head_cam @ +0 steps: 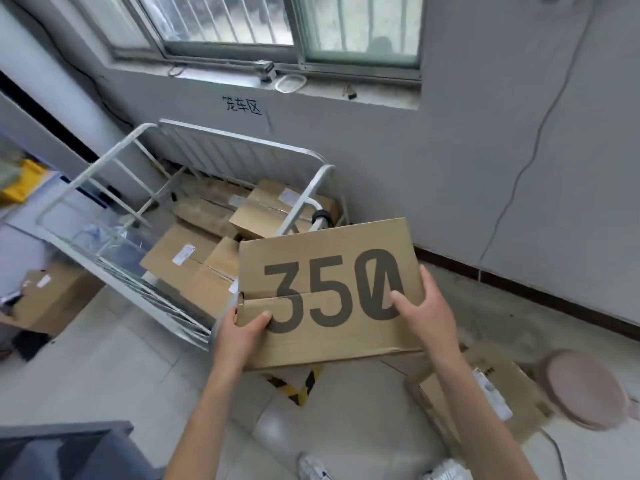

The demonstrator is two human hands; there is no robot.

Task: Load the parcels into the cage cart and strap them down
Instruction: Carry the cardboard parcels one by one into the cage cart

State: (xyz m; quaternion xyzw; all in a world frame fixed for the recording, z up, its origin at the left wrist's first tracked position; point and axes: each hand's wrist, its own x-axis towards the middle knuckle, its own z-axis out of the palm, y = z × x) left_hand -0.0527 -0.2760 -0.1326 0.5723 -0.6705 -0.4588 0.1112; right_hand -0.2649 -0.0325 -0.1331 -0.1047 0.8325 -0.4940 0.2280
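Parcel marked "350" (311, 251), a flat brown cardboard box, is held off the floor in both hands, its printed face up and tilted toward the camera. It sits just near and right of the cage cart (242, 142), and its far-left corner overlaps the cart's open near side in view.

The left grip (242, 329) is clamped on the box's near-left corner, thumb pressed on the top face beside the "3" and fingers curled underneath. The right grip (427, 306) is clamped on the right edge, thumb lying on the zero and fingers wrapped round the side.

Inside the white-railed cart lie several brown parcels: a labelled box (180, 258) at the near left, another box (277, 206) toward the far right, and more between them, packed touching one another.

On the floor near right lies a further parcel (485, 393) with a white label, just beside a round pink object (585, 389). Left of the cart, outside its rails, sits one more carton (52, 296). Yellow-and-black tape (298, 386) marks the tiled floor under the held box. Handwritten characters (242, 105) show on the grey wall below the window sill (311, 88).
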